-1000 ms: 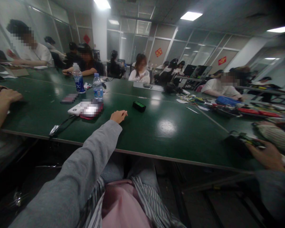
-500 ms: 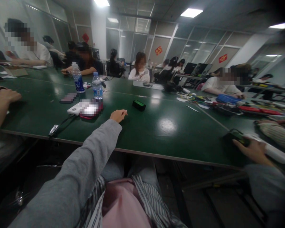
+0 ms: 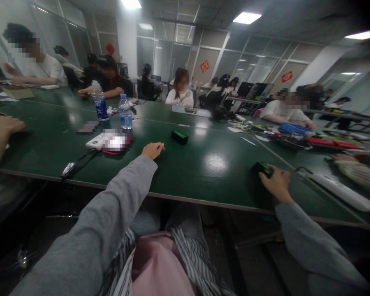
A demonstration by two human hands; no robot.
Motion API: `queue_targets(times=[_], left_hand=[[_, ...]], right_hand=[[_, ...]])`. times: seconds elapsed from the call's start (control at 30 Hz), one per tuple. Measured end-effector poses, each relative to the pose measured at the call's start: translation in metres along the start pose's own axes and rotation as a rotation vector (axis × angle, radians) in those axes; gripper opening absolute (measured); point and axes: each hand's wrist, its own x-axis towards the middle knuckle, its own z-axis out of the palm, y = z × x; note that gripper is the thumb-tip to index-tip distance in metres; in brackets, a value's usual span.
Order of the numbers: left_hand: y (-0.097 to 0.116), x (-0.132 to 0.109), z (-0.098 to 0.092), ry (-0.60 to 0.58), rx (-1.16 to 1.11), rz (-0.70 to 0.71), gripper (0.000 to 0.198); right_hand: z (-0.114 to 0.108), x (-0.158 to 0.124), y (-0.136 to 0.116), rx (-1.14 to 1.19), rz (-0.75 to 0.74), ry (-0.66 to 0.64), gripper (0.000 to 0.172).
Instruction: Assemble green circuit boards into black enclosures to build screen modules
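On the green table [image 3: 191, 176], my left hand [image 3: 153, 151] rests with its fingers loosely extended and nothing visible in them. Just beyond and to the right of it lies a small black box with a green-marked top [image 3: 179, 137], apart from the fingers. My right hand [image 3: 277, 181] grips a second small black box [image 3: 261, 169] at the right, thumb on the near side. Green shows on that box's top too, partly covered by the fingers.
Left of my left hand are a white device [image 3: 94, 142] with a cable, a phone-like slab [image 3: 88, 127] and two bottles [image 3: 126, 113]. A white power strip [image 3: 342, 191] lies at right, cables and a blue pouch [image 3: 294, 128] behind. Other people sit around the table.
My right hand has moved left across the table with the black box, away from the power strip. My left hand and the other box have stayed in place.
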Motion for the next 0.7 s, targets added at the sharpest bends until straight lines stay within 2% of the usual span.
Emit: queue_targets(times=[0.1, 0.27, 0.33, 0.4, 0.47, 0.53, 0.7], left_hand=[[0.001, -0.001, -0.001, -0.003, -0.004, 0.003, 0.048], [0.001, -0.001, -0.001, 0.001, -0.022, 0.008, 0.046], [0.0, 0.001, 0.001, 0.075, -0.042, 0.035, 0.042], [-0.001, 0.003, 0.003, 0.183, -0.06, 0.074, 0.039], [-0.004, 0.006, 0.006, 0.252, -0.071, 0.11, 0.038], [-0.006, 0.008, 0.008, 0.257, -0.073, 0.137, 0.039], [-0.007, 0.009, 0.011, 0.224, -0.075, 0.159, 0.039]], right_hand=[[0.005, -0.028, -0.08, 0.123, -0.122, -0.143, 0.058], [0.016, -0.073, -0.24, 0.443, -0.505, -0.231, 0.047], [0.021, -0.084, -0.296, 0.474, -0.658, -0.315, 0.046], [0.024, -0.092, -0.338, 0.46, -0.734, -0.33, 0.044], [0.027, -0.097, -0.365, 0.476, -0.744, -0.318, 0.041], [0.03, -0.1, -0.375, 0.504, -0.729, -0.31, 0.039], [0.034, -0.101, -0.366, 0.537, -0.744, -0.357, 0.043]])
